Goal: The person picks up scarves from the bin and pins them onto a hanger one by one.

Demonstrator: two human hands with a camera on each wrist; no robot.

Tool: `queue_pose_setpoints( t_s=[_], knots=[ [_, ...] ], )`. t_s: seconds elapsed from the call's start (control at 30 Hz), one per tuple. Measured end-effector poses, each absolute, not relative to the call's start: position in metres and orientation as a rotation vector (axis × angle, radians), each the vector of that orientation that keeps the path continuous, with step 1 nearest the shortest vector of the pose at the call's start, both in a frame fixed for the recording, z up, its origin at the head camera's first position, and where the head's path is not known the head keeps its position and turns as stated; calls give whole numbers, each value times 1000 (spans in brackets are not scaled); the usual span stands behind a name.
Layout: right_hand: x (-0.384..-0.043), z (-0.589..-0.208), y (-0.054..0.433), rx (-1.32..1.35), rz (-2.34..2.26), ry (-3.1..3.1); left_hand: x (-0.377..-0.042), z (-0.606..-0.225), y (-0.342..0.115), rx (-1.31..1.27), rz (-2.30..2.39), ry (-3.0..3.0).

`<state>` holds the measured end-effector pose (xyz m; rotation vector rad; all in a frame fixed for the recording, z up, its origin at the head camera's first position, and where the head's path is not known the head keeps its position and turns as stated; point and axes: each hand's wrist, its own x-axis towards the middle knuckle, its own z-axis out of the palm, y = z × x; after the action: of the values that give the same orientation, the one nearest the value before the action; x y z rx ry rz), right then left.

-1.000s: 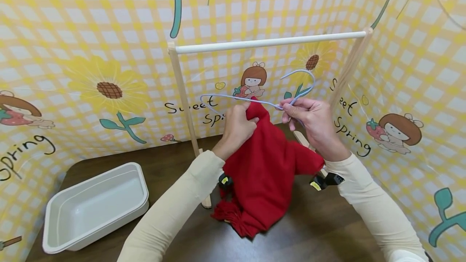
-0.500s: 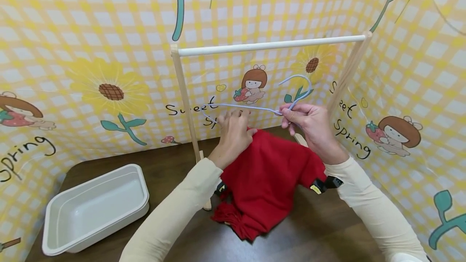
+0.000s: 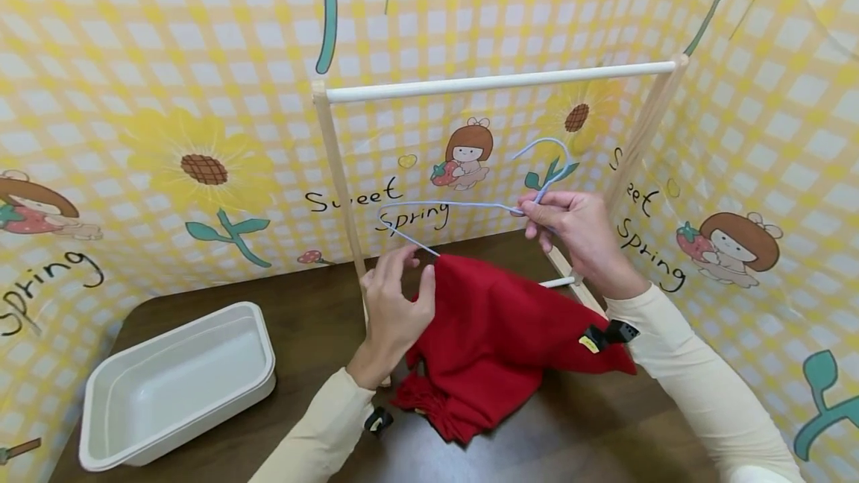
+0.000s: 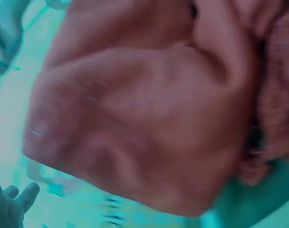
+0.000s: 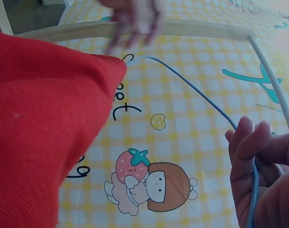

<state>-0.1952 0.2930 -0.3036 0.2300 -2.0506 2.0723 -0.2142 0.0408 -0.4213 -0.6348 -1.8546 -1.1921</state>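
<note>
My right hand pinches a pale blue wire hanger just below its hook. Over the hanger's lower wire lies a red cloth with a ruffled end at its lower left. Its right part spreads out below my right wrist. My left hand stands beside the cloth's upper left corner, fingers loosely spread and holding nothing. The hanger's left corner sticks out bare above that hand. Red cloth fills most of the left wrist view, blurred.
Behind the hanger stands a rack with a white rod and wooden posts. A pale grey plastic tub sits on the dark wooden table at the left. A checked, patterned sheet walls in the back and sides.
My left hand has let go of the cloth and moved down and left. The cloth's top has sunk and its right part has spread rightward. My right hand keeps hold of the hanger.
</note>
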Motion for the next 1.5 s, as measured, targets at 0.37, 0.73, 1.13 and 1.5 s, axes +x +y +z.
queue_pose_setpoints(
  t_s=[0.37, 0.73, 1.13, 1.5],
  knots=[
    [-196, -293, 281, 221, 2042, -2131, -228, -462, 30, -682, -1438, -2243],
    [-196, -289, 280, 226, 2044, -2135, -232, -448, 29, -933, -1725, -2443],
    [-189, -287, 281, 238, 1980, -2131, -225, -403, 38, -633, -2191, -2276],
    [-183, -294, 277, 207, 1852, -2239, -218, -365, 46, -373, -2383, -2228]
  ],
)
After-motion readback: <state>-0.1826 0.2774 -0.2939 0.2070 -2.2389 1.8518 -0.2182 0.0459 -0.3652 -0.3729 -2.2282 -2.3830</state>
